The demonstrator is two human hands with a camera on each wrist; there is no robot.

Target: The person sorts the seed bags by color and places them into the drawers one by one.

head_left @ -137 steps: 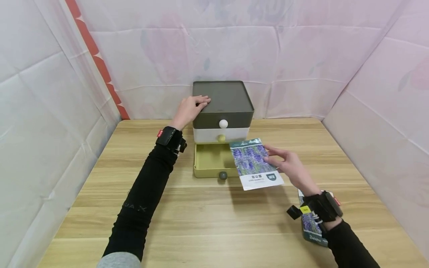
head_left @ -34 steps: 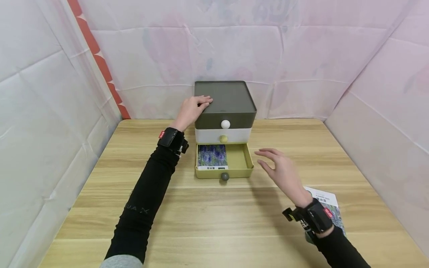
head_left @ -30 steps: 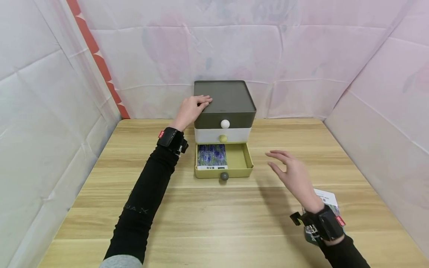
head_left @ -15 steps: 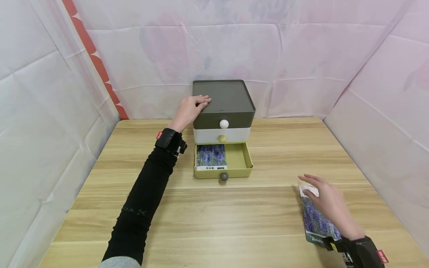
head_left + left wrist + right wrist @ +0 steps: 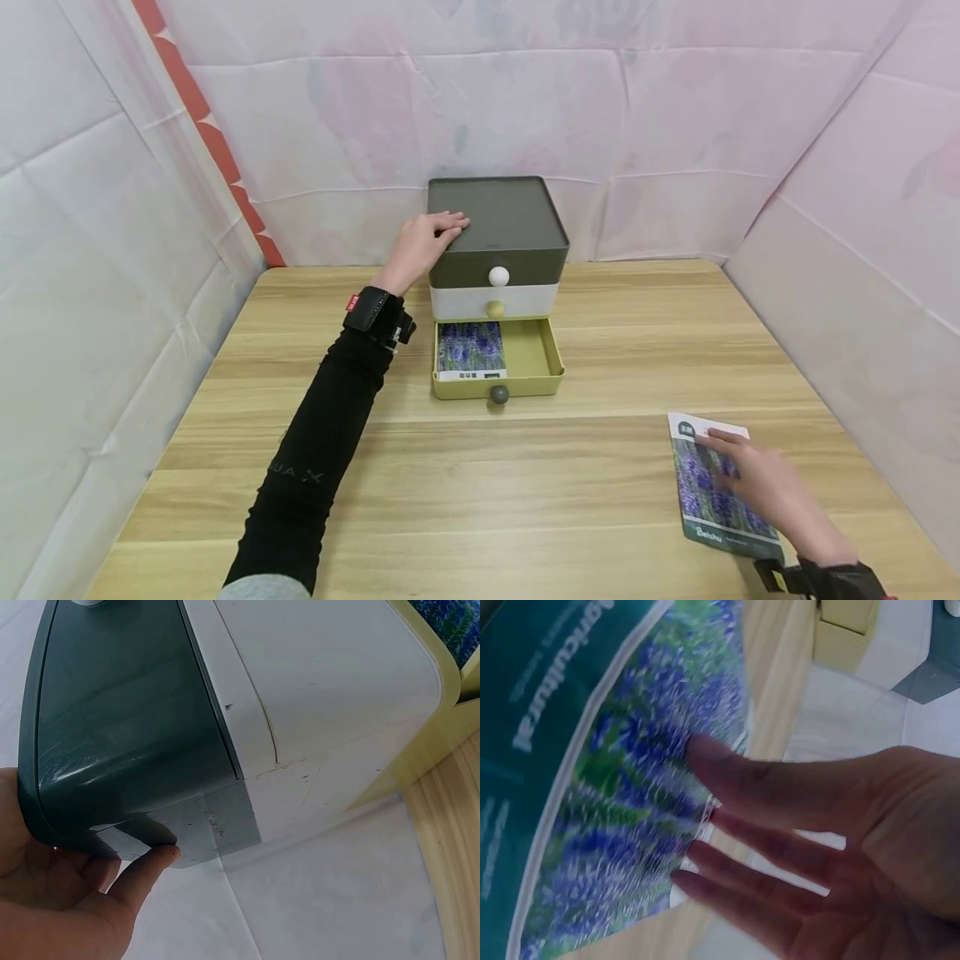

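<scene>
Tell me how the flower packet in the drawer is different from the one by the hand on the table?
The packet in the drawer lies inside the open yellow drawer, untouched; the packet on the table lies on the bare wood with the right hand resting on it. The drawer one sits straight, the table one slightly askew. Both show purple flowers with a white strip.

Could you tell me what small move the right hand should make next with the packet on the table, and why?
Probably curl the fingers to pinch the packet: the right hand rests on it with straight fingers, not gripping. The yellow drawer stands open with one packet in its left half, and the left hand steadies the cabinet.
</scene>
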